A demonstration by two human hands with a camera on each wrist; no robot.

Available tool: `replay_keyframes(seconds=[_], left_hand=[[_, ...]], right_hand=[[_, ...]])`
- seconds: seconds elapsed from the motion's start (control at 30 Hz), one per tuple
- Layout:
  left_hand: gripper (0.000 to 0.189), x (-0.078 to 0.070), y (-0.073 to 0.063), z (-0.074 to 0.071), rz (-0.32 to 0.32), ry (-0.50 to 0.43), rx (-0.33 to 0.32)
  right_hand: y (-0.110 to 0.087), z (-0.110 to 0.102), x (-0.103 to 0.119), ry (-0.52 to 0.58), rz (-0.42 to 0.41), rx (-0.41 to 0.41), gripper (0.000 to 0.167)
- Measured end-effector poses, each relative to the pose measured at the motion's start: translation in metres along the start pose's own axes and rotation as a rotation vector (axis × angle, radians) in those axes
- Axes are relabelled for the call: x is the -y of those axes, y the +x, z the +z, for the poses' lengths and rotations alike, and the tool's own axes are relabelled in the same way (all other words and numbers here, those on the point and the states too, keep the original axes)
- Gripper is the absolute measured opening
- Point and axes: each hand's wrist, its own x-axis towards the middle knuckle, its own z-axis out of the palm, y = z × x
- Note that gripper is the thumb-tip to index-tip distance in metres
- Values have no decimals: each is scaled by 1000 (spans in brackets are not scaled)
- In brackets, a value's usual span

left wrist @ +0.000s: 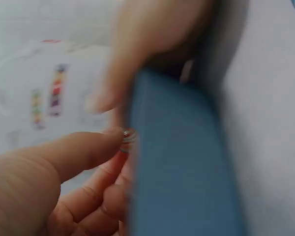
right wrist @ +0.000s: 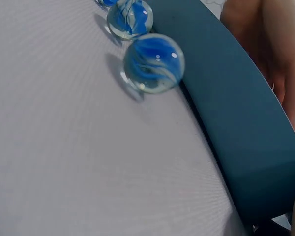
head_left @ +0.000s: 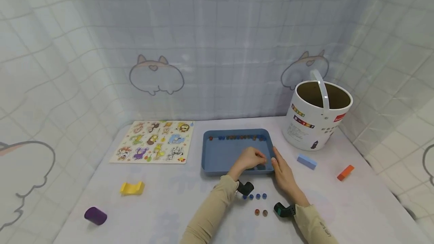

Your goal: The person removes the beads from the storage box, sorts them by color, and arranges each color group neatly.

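Note:
The blue tray lies on the table with a row of glass marbles along its far wall. My left hand is over the tray's near right part and pinches a marble between thumb and fingertips. At the right wall, my right hand holds the tray, its thumb over the rim and its fingers along the outside. In front of the tray stand several blue marbles, seen large as a blue swirled marble in the right wrist view. Two reddish-brown marbles sit nearer me.
A white bucket with a raised handle stands back right. Near it lie a light blue block and an orange block. To the left are an animal puzzle board, a yellow arched block and a purple cylinder.

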Motion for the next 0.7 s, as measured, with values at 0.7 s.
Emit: replay_keyframes(seconds=[0.7], left_hand=[[2, 25, -122, -7, 63, 42, 117]], right_hand=[[-1, -3, 2, -5, 16, 16, 53]])
